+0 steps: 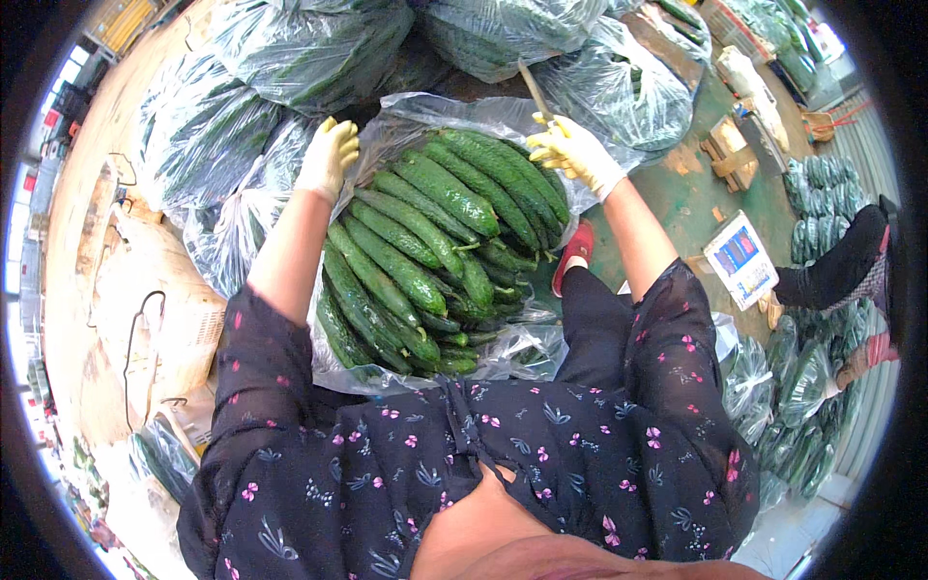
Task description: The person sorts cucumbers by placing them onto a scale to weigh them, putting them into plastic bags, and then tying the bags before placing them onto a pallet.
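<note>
Dark green cucumbers (pixel 442 192) lie side by side in layers inside a spread clear plastic bag (pixel 464 109) before me. My left hand (pixel 330 159), in a pale yellow glove, is at the bag's left edge with its fingers curled. Whether it pinches the plastic is unclear. On the far right side, my right hand (pixel 573 152), gloved alike, holds a narrow knife (pixel 534 87) whose blade points up and away. Some of its fingers hang over the bag's rim near the cucumber ends.
Large filled plastic bags (pixel 312 51) crowd the far side. At right stand a scale display (pixel 741 259) and a wooden block (pixel 728 154). Bagged cucumbers (pixel 805 391) lie beside another person's leg (pixel 834 268). A pale crate (pixel 206 326) with a metal hook (pixel 130 362) is at left.
</note>
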Tool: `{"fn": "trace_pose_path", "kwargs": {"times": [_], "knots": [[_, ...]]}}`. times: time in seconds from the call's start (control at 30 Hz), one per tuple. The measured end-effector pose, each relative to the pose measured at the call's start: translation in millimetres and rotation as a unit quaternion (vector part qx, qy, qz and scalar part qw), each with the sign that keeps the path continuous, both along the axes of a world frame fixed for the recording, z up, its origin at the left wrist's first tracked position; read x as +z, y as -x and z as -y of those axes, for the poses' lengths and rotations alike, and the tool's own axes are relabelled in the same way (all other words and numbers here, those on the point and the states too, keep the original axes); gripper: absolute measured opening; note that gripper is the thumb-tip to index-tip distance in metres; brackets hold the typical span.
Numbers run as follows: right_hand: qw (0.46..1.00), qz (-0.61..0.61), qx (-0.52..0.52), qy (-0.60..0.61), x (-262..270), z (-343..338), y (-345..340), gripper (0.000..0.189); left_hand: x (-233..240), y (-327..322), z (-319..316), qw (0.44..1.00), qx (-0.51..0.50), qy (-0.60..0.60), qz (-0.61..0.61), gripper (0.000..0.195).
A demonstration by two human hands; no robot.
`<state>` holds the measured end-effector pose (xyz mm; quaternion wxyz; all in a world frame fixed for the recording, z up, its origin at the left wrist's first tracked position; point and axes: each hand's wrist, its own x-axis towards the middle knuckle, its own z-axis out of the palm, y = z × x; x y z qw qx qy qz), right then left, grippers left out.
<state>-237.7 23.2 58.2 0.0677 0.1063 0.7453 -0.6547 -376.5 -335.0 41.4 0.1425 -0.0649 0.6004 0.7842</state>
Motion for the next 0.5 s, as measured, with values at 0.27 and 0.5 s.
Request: {"fn": "trace_pose_path", "kwargs": {"times": [0.27, 0.5], "knots": [[0.982, -0.007, 0.145, 0.121, 55.2, 205.8, -41.8, 0.038, 51.3, -190.4, 22.6, 0.968, -0.25, -0.019, -0.024, 0.039], [0.981, -0.025, 0.114, 0.154, 6.3, 282.1, -100.3, 0.043, 26.8, -227.0, 90.4, 0.974, -0.219, 0.012, 0.053, 0.029]]}}
